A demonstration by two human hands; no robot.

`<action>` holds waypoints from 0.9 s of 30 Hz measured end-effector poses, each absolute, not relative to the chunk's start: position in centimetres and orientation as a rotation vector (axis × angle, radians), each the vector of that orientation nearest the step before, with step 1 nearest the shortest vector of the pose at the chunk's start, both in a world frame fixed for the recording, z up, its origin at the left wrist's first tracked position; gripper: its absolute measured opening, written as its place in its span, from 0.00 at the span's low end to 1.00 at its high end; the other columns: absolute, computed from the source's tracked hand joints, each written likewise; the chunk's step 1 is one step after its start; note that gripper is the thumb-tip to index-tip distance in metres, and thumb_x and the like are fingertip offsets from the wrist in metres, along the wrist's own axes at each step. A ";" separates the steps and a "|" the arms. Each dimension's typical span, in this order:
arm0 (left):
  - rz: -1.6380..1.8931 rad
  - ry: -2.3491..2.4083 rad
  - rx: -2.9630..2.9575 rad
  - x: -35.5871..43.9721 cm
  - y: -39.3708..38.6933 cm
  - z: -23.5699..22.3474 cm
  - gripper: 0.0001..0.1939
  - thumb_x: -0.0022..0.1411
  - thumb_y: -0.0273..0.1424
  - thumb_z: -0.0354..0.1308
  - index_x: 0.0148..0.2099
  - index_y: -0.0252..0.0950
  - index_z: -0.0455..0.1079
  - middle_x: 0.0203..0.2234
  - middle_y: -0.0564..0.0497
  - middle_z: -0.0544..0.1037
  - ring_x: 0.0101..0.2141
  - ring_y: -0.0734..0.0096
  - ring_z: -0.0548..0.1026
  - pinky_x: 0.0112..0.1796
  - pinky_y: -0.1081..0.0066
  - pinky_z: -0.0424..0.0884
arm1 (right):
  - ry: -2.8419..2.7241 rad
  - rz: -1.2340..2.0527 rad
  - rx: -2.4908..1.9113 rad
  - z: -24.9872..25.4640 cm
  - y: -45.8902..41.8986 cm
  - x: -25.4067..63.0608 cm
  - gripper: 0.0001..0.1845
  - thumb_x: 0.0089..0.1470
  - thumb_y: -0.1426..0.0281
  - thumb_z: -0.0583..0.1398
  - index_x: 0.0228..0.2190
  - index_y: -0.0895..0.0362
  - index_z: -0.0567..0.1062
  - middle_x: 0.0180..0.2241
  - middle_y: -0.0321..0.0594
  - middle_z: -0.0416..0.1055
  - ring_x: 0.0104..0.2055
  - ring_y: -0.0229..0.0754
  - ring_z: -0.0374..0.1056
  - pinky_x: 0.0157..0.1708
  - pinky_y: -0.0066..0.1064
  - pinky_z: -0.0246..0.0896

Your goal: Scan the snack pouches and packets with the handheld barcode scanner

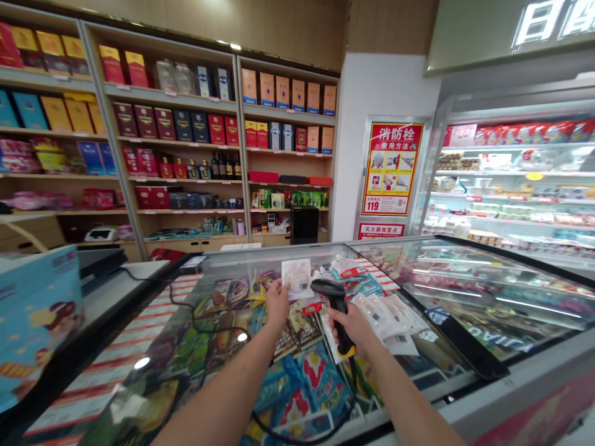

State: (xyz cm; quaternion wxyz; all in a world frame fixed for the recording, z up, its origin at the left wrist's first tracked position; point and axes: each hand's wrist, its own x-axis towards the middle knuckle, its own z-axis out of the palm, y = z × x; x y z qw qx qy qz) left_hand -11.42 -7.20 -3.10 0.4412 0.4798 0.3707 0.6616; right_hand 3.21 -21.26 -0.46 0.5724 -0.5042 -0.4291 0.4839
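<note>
At twelve o'clock, a small white packet [296, 279] stands pinched in my left fingers [282, 287], just beside the black-and-yellow corded barcode scanner [335, 306] clenched in my right fingers [344, 322], above the glass-topped freezer desk [279, 255].

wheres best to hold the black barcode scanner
Take the black-and-yellow corded barcode scanner by its black pistol grip, just below the head, coming from the person's right side, as the right hand does. The grip slants down to a yellow base where the cable leaves, so wrapping it there likely keeps the scanning nose free.
</note>
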 end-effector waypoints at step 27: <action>1.129 0.834 1.181 -8.2 -10.7 -2.7 0.17 0.38 0.33 0.65 0.22 0.36 0.58 0.11 0.61 0.62 0.14 0.81 0.60 0.17 0.79 0.56 | -0.797 1.104 -1.019 1.4 -22.7 4.3 0.24 0.36 0.58 0.69 0.30 0.57 0.66 0.16 0.29 0.66 0.14 0.32 0.59 0.13 0.25 0.59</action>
